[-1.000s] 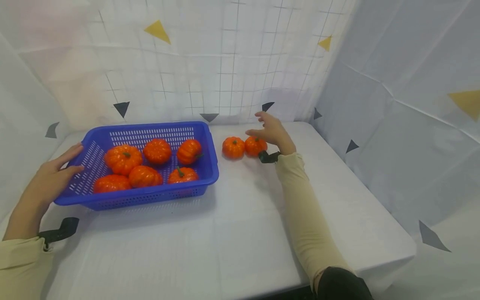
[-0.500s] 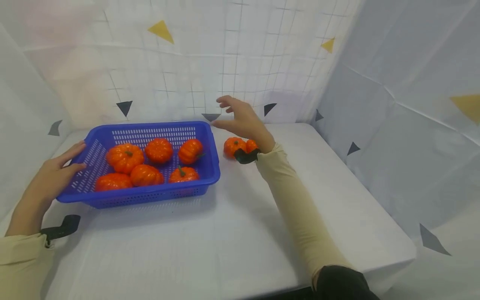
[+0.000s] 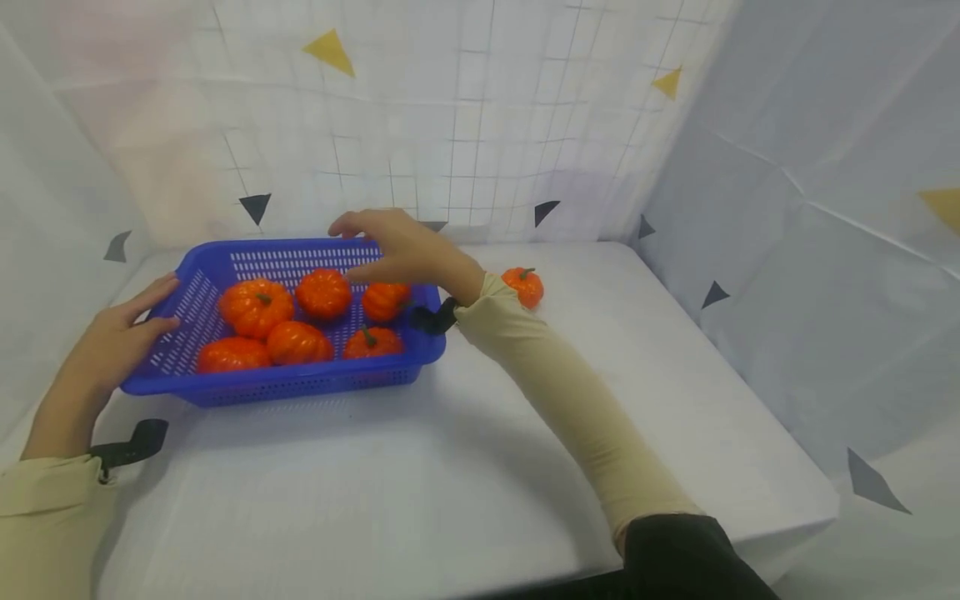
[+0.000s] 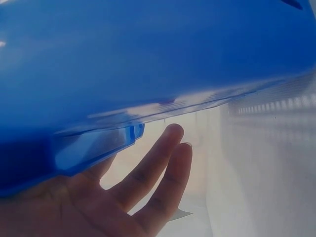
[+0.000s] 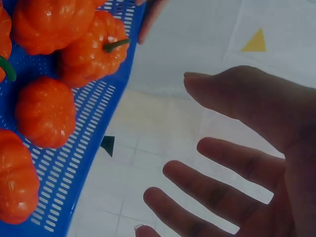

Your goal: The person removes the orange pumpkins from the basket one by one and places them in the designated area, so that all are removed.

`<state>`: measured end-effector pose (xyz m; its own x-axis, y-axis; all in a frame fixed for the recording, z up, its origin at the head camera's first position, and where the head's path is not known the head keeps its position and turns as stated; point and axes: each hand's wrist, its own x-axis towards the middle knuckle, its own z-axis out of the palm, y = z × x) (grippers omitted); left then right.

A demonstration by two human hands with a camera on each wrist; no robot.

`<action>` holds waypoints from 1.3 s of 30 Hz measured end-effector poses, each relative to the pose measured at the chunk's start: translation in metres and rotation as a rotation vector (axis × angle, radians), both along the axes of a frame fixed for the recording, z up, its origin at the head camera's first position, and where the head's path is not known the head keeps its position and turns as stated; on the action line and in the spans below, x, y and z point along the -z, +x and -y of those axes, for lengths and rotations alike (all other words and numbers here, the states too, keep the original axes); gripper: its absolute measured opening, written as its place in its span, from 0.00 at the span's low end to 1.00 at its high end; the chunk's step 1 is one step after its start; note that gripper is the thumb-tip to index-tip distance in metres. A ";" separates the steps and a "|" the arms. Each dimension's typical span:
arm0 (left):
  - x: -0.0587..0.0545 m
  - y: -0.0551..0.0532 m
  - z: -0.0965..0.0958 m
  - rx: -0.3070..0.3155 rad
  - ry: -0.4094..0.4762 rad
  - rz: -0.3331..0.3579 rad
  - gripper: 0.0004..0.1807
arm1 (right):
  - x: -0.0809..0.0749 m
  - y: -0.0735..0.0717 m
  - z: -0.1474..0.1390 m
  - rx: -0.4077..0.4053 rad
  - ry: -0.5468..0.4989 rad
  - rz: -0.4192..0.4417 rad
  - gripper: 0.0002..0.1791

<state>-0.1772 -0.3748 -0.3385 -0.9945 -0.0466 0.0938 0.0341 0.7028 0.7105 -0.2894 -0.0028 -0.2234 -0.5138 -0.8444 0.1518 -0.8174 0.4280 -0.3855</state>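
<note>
A blue plastic basket (image 3: 225,392) holds several small orange pumpkins, among them one pumpkin (image 3: 257,308) at its left. My left hand (image 3: 112,346) holds the basket's left rim, the thumb lying over the edge; in the left wrist view its fingers (image 4: 148,177) reach out below the rim. Over the right part of the basket hovers my right hand (image 3: 408,250), fingers spread and nothing in it. The right wrist view shows its thumb apart from the fingers, with pumpkins (image 5: 47,112) in the basket to the left.
On the white table (image 3: 315,492), right of the basket, lies another pumpkin (image 3: 522,286), partly covered by the right sleeve (image 3: 570,400). White sheets with dark and yellow triangles stand behind and beside the table; a grid marks the back sheet (image 3: 465,117).
My right hand has moved left from above the two table pumpkins to over the basket. One of those pumpkins is now hidden behind the right arm. My left hand stays at the rim.
</note>
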 end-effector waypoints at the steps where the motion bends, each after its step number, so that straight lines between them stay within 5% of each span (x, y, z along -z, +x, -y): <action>1: 0.000 0.000 0.000 0.001 -0.002 0.002 0.34 | 0.001 0.001 0.004 -0.012 0.021 0.001 0.33; 10: 0.004 -0.002 0.003 0.002 0.018 0.006 0.34 | 0.018 0.011 0.038 -0.153 0.169 0.112 0.34; 16: 0.005 -0.002 0.002 -0.004 0.025 0.019 0.34 | 0.029 0.020 0.066 -0.231 0.249 0.098 0.33; 29: 0.007 -0.001 -0.002 -0.010 0.027 -0.027 0.34 | 0.047 0.025 0.101 -0.210 0.553 0.052 0.34; 39: 0.007 -0.002 -0.001 -0.003 0.033 -0.037 0.34 | 0.050 0.023 0.100 -0.177 0.615 0.027 0.34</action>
